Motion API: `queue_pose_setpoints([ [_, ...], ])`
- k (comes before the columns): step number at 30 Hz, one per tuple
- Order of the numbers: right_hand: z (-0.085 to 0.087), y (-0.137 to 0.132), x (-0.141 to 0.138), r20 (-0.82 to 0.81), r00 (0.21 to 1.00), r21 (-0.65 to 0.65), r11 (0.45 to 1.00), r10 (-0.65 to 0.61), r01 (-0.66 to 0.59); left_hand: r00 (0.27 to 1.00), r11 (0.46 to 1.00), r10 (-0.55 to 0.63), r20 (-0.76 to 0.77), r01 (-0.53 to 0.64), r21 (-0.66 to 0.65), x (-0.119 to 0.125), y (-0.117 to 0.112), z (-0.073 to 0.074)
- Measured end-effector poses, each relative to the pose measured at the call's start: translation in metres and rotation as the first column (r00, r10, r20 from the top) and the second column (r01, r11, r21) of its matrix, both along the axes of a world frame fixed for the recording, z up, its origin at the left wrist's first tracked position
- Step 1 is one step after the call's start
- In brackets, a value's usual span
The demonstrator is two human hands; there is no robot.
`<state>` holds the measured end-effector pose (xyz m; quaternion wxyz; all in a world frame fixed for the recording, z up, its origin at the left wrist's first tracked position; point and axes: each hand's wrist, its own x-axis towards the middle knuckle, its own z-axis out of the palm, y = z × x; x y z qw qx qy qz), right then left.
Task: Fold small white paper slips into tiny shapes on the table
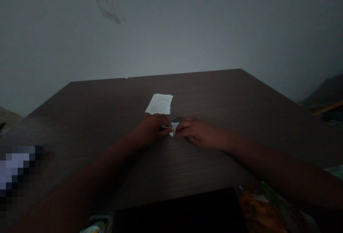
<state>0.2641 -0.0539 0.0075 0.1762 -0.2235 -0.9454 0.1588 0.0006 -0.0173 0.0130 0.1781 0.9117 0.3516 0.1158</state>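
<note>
Both hands meet at the middle of a dark wooden table (pixel 107 118). My left hand (pixel 152 128) and my right hand (pixel 199 133) pinch a small folded piece of white paper (pixel 174 127) between their fingertips, pressed low on the tabletop. Most of that paper is hidden under the fingers. A short way behind the hands lies a small stack of white printed paper slips (pixel 159 104), flat on the table and untouched.
A dark flat object (pixel 182 211) lies at the near table edge. Colourful printed material (pixel 268 208) sits at the near right. A pale wall (pixel 171 33) rises behind the table's far edge. The scene is dim.
</note>
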Motion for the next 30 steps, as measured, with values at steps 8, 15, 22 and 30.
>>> queue_pose_setpoints([
  [8, 0.000, -0.002, 0.000, 0.024, 1.000, 0.016, 1.000, 0.000, 0.000, 0.997, 0.999, 0.038, 0.073, -0.035, -0.039, 0.001, 0.000, -0.002],
  [15, 0.002, -0.006, -0.001, 0.086, 0.996, 0.094, 0.996, -0.012, 0.004, 0.988, 0.994, 0.083, 0.130, -0.073, -0.076, 0.004, 0.000, -0.006],
  [22, 0.005, -0.009, -0.002, 0.135, 0.990, 0.117, 0.993, -0.036, 0.020, 0.985, 0.992, 0.114, 0.126, -0.106, -0.067, 0.007, -0.001, -0.008],
  [30, 0.009, -0.013, -0.005, 0.159, 0.986, 0.126, 0.991, -0.056, 0.036, 0.977, 0.987, 0.152, 0.152, -0.140, -0.085, 0.008, 0.000, -0.014],
])
